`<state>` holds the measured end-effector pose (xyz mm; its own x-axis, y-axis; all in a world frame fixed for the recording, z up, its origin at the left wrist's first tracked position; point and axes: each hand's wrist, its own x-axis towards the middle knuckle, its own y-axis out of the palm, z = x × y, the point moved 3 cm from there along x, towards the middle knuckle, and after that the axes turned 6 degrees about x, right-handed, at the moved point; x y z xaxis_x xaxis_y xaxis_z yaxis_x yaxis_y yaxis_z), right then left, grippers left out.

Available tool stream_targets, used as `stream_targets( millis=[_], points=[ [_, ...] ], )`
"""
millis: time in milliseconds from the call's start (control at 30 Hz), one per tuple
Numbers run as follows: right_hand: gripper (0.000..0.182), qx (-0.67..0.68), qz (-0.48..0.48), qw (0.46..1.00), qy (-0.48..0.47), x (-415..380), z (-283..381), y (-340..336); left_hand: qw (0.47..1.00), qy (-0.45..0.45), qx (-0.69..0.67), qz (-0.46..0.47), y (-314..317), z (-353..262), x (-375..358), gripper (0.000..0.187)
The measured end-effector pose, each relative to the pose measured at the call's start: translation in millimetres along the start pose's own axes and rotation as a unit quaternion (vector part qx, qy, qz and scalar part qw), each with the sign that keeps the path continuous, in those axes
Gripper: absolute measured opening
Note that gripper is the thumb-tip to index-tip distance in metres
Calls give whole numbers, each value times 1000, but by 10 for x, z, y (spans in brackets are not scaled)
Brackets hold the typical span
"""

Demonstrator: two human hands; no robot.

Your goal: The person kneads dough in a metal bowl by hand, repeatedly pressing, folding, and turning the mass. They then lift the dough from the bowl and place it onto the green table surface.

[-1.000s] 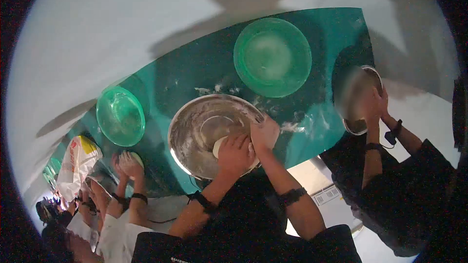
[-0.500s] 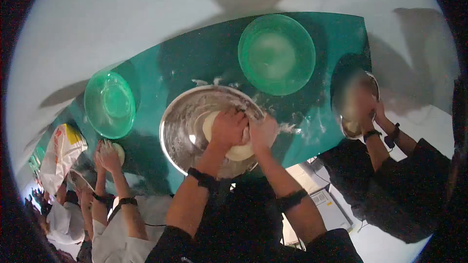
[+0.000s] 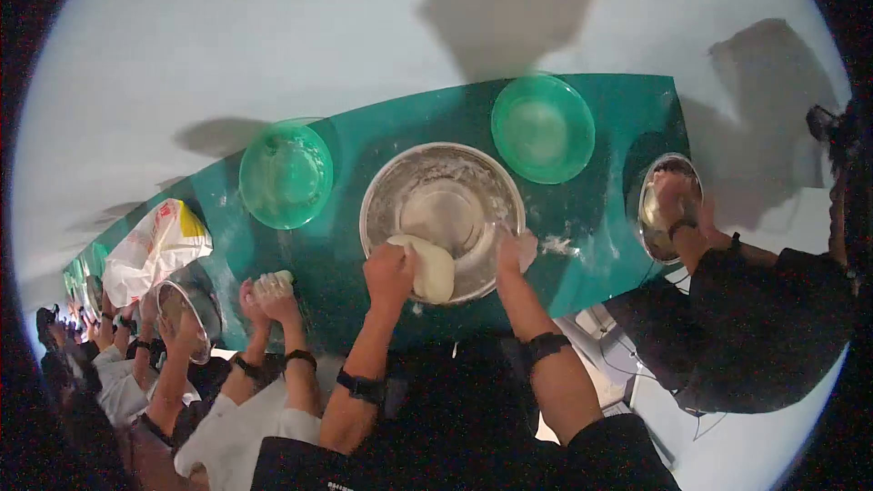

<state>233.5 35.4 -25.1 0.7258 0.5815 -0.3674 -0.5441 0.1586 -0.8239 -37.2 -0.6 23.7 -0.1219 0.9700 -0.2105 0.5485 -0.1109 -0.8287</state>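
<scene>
- The dough (image 3: 430,270) lies inside the steel bowl (image 3: 443,218), pushed up against the bowl's near wall, the side closest to the person, and partly riding up over that near rim.
- The bowl stands on the green tabletop (image 3: 400,123) close to its near edge, about midway along the part in view.
- The left hand (image 3: 389,273) is curled over the dough's left flank, fingers wrapped around it, gripping it at the rim.
- The right hand (image 3: 512,250) rests at the bowl's near-right rim, just right of the dough. It looks closed on the rim or on a floury scrap there, but which one cannot be told.
- So the dough sits between the two hands, touching the left one and slightly apart from the right; the left hand is the nearer.
- The lump's long axis runs roughly from the bowl's middle toward the near edge, its thicker end nearest the person.
- A green bowl (image 3: 543,127) stands beyond the steel bowl toward the far right, another green bowl (image 3: 285,174) to the left, both apart from it.
- Spilled flour (image 3: 556,244) dusts the tabletop just right of the right hand.
- Other people work dough on either side; a neighbour's hand (image 3: 675,205) is in a second steel bowl (image 3: 662,236) at the tabletop's right end.
</scene>
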Motion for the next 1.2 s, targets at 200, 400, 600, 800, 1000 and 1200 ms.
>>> stream_targets(
  millis=[200,400,600,800,1000,1200],
  points=[
    [51,20,134,987,-84,208,-157,-93,976,54,182,-104,-108,-779,362,38],
    [50,96,196,976,-14,433,290,-79,956,-118,137,229,174,-423,575,65],
    [47,85,93,984,-125,456,148,140,936,-80,82,333,1176,429,729,83],
    [44,21,76,993,-93,276,413,-105,947,-131,22,292,254,-750,795,80],
    [45,53,133,988,-54,281,450,-157,948,-88,186,243,-126,-806,809,72],
    [42,8,125,990,-69,202,562,-241,919,130,294,229,-156,-923,919,55]
  ],
)
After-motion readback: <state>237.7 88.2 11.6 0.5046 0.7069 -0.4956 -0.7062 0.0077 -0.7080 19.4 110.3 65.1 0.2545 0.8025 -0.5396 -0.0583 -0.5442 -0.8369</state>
